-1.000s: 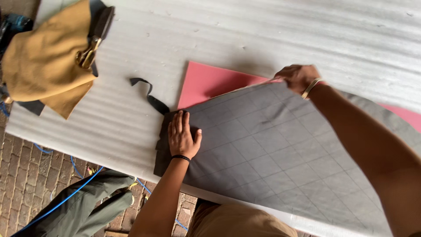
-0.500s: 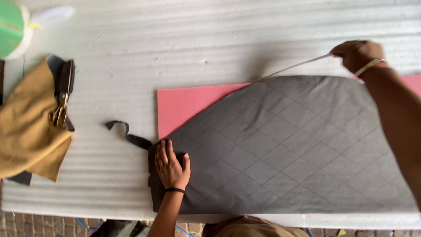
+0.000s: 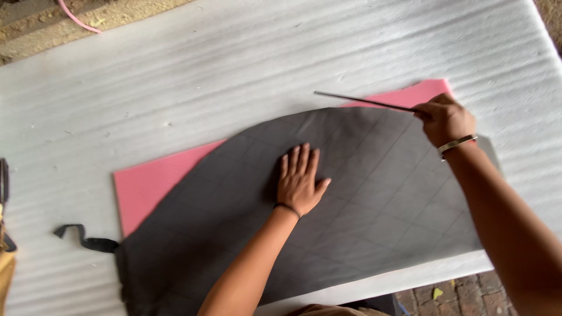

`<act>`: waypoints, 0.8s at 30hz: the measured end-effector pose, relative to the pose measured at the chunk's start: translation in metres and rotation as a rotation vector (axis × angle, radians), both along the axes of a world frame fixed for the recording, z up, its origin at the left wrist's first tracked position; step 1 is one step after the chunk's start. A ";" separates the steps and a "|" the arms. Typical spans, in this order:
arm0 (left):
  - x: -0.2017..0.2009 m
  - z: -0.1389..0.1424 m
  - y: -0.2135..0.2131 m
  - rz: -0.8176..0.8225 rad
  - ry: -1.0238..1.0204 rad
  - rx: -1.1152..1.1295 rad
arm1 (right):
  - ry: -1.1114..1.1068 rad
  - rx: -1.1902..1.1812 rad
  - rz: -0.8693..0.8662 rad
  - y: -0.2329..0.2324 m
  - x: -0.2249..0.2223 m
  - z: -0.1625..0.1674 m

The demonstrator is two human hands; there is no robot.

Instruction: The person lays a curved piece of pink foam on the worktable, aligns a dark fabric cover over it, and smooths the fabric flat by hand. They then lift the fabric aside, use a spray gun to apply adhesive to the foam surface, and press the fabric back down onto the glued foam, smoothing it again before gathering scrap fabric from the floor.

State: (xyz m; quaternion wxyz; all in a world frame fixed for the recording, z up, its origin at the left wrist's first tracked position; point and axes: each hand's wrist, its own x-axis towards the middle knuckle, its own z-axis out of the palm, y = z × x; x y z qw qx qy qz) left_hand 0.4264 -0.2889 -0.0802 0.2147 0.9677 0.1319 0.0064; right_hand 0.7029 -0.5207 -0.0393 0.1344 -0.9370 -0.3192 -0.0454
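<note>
A large dark grey quilted fabric piece with a curved upper edge lies flat over a pink foam sheet on a white ribbed table. My left hand is pressed palm down, fingers spread, on the middle of the fabric. My right hand, with a metal bangle at the wrist, is at the fabric's upper right edge and grips a thin dark rod that points left over the table.
A black strap trails from the fabric's lower left corner. A tan bag edge shows at the far left. Brick floor is seen below the table's near edge, and dirt ground with a pink cord beyond the far edge.
My left hand has moved from the fabric's left corner to its middle. My right hand has come down toward the fabric edge with the rod. The view has shifted right, so the tan bag is nearly out of sight.
</note>
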 end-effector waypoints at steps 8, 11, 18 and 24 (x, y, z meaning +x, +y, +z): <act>0.148 -0.016 -0.084 0.181 0.128 0.071 | 0.098 -0.067 0.158 -0.019 0.048 -0.003; 0.149 -0.018 -0.089 0.181 0.116 0.129 | 0.158 -0.109 0.206 -0.011 0.058 -0.007; 0.148 -0.024 -0.089 0.209 0.165 0.131 | 0.144 -0.331 0.237 -0.066 0.088 -0.005; 0.156 -0.013 -0.107 0.212 0.154 0.245 | 0.164 -0.332 0.199 -0.114 0.090 -0.005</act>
